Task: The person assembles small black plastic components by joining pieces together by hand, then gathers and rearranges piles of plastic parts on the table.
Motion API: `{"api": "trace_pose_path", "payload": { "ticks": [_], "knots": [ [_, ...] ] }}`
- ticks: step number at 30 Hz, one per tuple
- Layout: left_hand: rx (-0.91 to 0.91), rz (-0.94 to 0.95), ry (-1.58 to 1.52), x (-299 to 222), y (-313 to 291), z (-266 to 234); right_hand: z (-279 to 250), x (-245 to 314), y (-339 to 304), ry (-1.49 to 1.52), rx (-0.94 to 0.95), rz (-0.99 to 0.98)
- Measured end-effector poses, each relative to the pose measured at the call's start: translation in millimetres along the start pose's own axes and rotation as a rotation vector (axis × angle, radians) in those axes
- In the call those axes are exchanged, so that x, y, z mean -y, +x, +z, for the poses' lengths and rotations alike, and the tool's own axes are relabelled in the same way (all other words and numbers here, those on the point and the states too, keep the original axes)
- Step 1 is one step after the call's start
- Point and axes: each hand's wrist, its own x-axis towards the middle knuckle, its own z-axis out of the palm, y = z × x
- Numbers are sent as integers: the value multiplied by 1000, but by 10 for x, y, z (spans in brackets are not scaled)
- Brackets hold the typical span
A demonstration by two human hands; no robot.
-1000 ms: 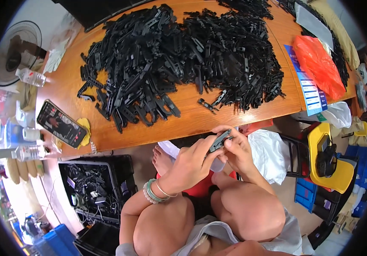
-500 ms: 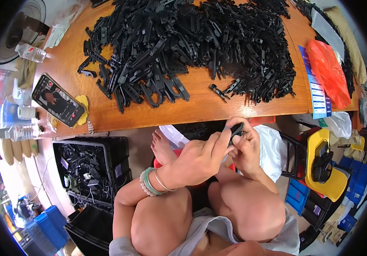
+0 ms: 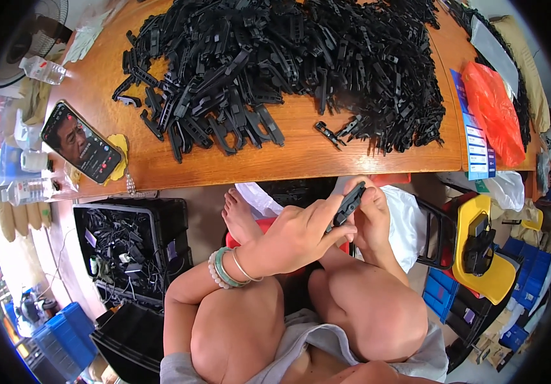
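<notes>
Above my knees, just off the table's near edge, a black elongated plastic part is tilted up to the right. My left hand is closed on its lower end, thumb and fingers pinching it. Curled around the upper end is my right hand, partly hidden behind the part. A large pile of long black plastic parts covers the far middle of the table. Smaller black pieces are heaped on its right side, and one loose black piece lies at the pile's near edge.
On the wooden table, a phone leans at the left, and a red plastic bag lies over a blue printed sheet at the right. A black crate of parts and cables stands lower left. A yellow chair stands right.
The black part has turned to show more of its length, and my right fingers have shifted along its upper end. The phone's picture has changed. The whole view has shifted slightly.
</notes>
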Motion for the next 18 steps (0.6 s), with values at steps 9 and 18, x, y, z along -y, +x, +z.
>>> {"api": "trace_pose_path", "payload": {
  "ticks": [9, 18],
  "knots": [
    [-41, 208, 435, -5, -5, 12, 102, 43, -7, -173, -44, 65],
    [-14, 74, 298, -103, 67, -87, 147, 71, 19, -1, 62, 97]
  ]
}}
